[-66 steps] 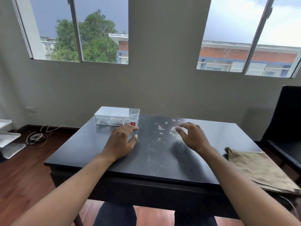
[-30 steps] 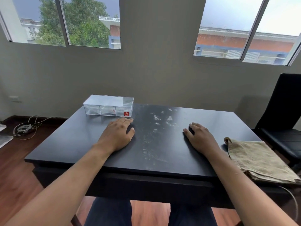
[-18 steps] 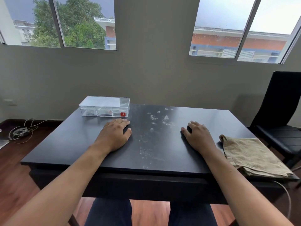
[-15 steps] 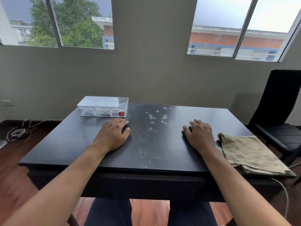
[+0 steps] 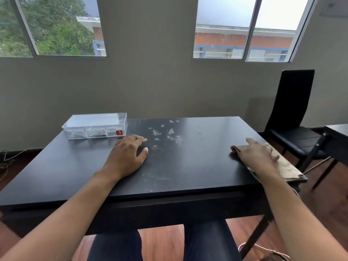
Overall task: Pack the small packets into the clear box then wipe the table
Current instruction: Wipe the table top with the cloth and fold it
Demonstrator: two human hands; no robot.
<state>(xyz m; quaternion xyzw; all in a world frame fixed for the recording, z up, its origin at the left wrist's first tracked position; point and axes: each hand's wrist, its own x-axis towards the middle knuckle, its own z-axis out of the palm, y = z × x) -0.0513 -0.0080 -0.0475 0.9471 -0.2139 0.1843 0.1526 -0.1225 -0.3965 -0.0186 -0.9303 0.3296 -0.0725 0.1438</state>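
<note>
Neither hand is actually gripping anything at this point. Left hand (image 5: 128, 155) is lying flat, palm down on the black table (image 5: 75, 172), fingers straight and close together, thumb out to the side, nothing under it that I can see. Right hand (image 5: 259, 153) is resting on top of the tan cloth (image 5: 284, 166) over at the right edge of the table, fingers spread and mostly straight, index finger pointing forward. Looks like it's just laid on the fabric, not bunching or pinching it, though the palm hides what's underneath. That cloth is folded and sits right at the table's right edge, with one rolled corner poking out to the left of the hand. Clear box (image 5: 96, 126) is at the far left corner of the table, lid on, with a little red sticker on the front wall near its right end. You can see dividers inside and something small in the compartments, probably the packets, but it's too small and glary to tell for sure. Just ahead of the left fingertips, toward the middle of the table, there's a scatter of whitish smudges (image 5: 165, 133), plus a fainter streaky patch nearer the front edge. Black chair (image 5: 293, 110) stands off to the right of the table, and the person's dark trousers show under the front edge.
</note>
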